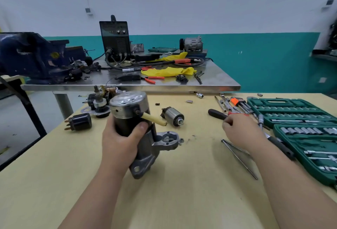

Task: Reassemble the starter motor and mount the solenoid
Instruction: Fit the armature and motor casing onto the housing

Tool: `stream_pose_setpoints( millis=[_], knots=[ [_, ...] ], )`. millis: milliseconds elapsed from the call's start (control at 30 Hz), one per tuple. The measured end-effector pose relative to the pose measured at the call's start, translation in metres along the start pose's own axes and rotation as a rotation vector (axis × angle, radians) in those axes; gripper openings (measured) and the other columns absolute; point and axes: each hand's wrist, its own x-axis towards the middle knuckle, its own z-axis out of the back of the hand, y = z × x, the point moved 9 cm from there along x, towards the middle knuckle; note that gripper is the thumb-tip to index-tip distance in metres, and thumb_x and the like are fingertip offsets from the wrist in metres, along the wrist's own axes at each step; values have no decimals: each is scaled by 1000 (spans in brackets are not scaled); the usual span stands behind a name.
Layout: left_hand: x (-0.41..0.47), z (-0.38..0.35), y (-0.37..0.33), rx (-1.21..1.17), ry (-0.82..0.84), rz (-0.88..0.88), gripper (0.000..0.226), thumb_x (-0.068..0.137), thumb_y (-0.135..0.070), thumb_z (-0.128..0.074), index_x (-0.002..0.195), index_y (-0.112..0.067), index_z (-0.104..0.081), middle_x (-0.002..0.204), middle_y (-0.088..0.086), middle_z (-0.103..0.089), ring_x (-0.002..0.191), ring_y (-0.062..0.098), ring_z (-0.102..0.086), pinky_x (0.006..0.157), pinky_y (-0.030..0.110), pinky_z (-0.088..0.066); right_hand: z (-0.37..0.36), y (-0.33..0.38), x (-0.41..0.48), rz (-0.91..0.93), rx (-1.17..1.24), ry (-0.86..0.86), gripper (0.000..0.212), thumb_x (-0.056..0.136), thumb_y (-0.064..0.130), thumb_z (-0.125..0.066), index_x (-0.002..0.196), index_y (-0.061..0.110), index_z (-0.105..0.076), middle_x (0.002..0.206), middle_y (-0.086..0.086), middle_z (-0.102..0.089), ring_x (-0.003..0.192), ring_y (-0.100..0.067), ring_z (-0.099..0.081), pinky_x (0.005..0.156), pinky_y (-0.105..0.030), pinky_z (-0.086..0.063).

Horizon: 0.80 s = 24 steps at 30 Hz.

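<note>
My left hand (122, 140) grips the black body of the starter motor (129, 109), holding it tilted above the wooden table (164, 201). Its silver end cap faces up, and a yellow-sleeved lead (154, 119) sticks out to the right. The grey nose housing (145, 157) points down and right. The solenoid (173, 116) lies on the table just right of the motor. My right hand (240, 131) reaches over the tools with curled fingers at the end of a black-handled screwdriver (217, 114). Whether it holds the screwdriver is hidden.
Two long through bolts (238, 157) lie under my right forearm, and a small nut (181, 140) sits beside the nose housing. A green socket case (300, 119) fills the right edge. A black terminal cap (79, 122) and loose parts (100, 103) lie at the left. Behind stands a cluttered steel table (218, 83).
</note>
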Motion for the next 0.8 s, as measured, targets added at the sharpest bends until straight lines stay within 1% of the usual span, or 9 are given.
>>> stream_pose_setpoints(
  millis=[67, 133, 233, 333, 400, 500, 567, 667, 800],
  knots=[
    [2, 5, 4, 12, 0, 3, 37, 51, -52, -67, 87, -52, -61, 84, -26, -69, 77, -5, -64, 69, 30, -51, -3, -6, -4, -10, -148, 101, 25, 89, 38, -54, 88, 17, -67, 76, 2, -64, 67, -13, -58, 59, -27, -48],
    [0, 3, 2, 28, 19, -11, 42, 52, -52, -67, 92, -45, -59, 84, -28, -68, 78, -7, -64, 70, 27, -51, -13, -7, -12, -23, -364, 245, 35, 82, 49, -58, 93, 16, -63, 77, 3, -61, 71, -15, -59, 66, -31, -53],
    [-5, -8, -7, 65, 71, -49, 46, 51, -52, -67, 94, -44, -56, 85, -33, -66, 79, -12, -62, 59, 7, -47, -31, -4, -26, -61, -536, 374, 25, 82, 34, -56, 100, 17, -54, 77, 3, -54, 81, -22, -60, 74, -36, -54],
    [-9, -16, -10, 91, 112, -38, 45, 51, -53, -70, 93, -59, -55, 90, -35, -65, 85, -14, -61, 60, 2, -44, -32, 5, -33, -24, -511, 376, 12, 87, 27, -53, 91, 16, -55, 79, 1, -55, 84, -22, -60, 77, -38, -54],
    [-10, -16, -10, 90, 117, -32, 47, 51, -54, -71, 93, -64, -53, 93, -35, -64, 88, -13, -61, 61, 3, -46, -23, 19, -36, 13, -321, 355, 19, 89, 29, -55, 91, 11, -63, 81, -5, -65, 76, -18, -62, 75, -39, -57],
    [-9, -12, -10, 64, 114, -19, 49, 51, -54, -71, 95, -64, -52, 96, -32, -65, 89, -11, -62, 60, 6, -48, 15, 80, -47, 187, 482, 214, 10, 92, 17, -57, 88, 12, -65, 68, -5, -70, 59, -19, -64, 62, -41, -59],
    [-8, -12, -10, 45, 121, -14, 50, 51, -53, -72, 96, -64, -52, 96, -31, -66, 90, -10, -62, 61, 6, -48, 56, 132, -55, 385, 926, 109, 13, 90, 13, -58, 102, 20, -60, 66, -1, -69, 58, -19, -65, 53, -32, -56],
    [-10, -14, -11, 50, 151, -20, 56, 51, -51, -74, 102, -62, -52, 101, -28, -67, 94, -7, -63, 69, 12, -50, 96, 198, -67, 647, 1120, -25, 35, 84, 15, -55, 117, 28, -50, 68, 1, -66, 63, -17, -65, 56, -27, -55],
    [-11, -16, -13, 53, 174, -33, 61, 53, -49, -74, 104, -68, -47, 103, -29, -66, 96, -8, -62, 69, 10, -51, 94, 232, -69, 725, 1094, -102, 68, 86, 9, -52, 147, 27, -27, 65, -11, -55, 66, -33, -59, 59, -32, -56]
  ],
)
